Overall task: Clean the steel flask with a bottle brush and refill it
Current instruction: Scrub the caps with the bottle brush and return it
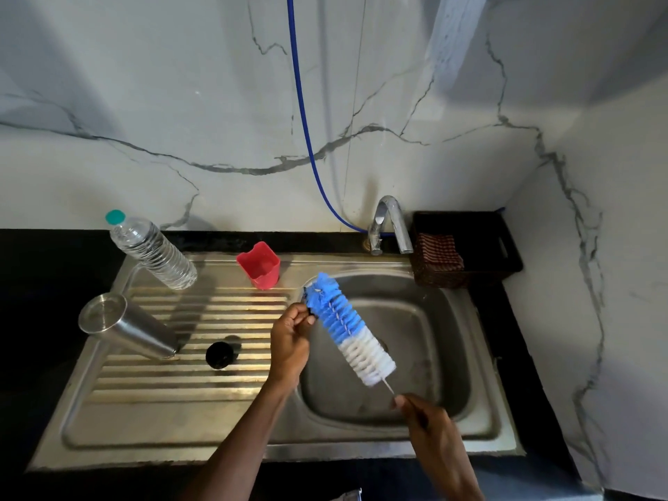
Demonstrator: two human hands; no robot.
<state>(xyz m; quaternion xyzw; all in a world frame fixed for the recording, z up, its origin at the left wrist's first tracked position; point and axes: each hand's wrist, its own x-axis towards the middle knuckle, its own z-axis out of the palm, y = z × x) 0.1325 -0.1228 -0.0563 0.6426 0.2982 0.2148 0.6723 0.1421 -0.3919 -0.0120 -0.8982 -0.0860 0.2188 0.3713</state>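
The bottle brush point(349, 329), blue bristles at its far end and white nearer me, hangs slanted over the sink basin point(426, 341). My right hand point(430, 424) grips its thin wire handle at the lower right. My left hand point(291, 341) pinches something small and dark beside the blue tip. The steel flask point(124, 327) stands open on the ribbed drainboard point(188, 359) at the left. Its black cap point(219, 355) lies to the right of the flask.
A clear water bottle point(151, 249) with a teal cap and a red cup point(258, 265) stand at the back of the drainboard. The tap point(388, 224) rises behind the basin. A dark basket point(466, 247) with a checked cloth sits at the right.
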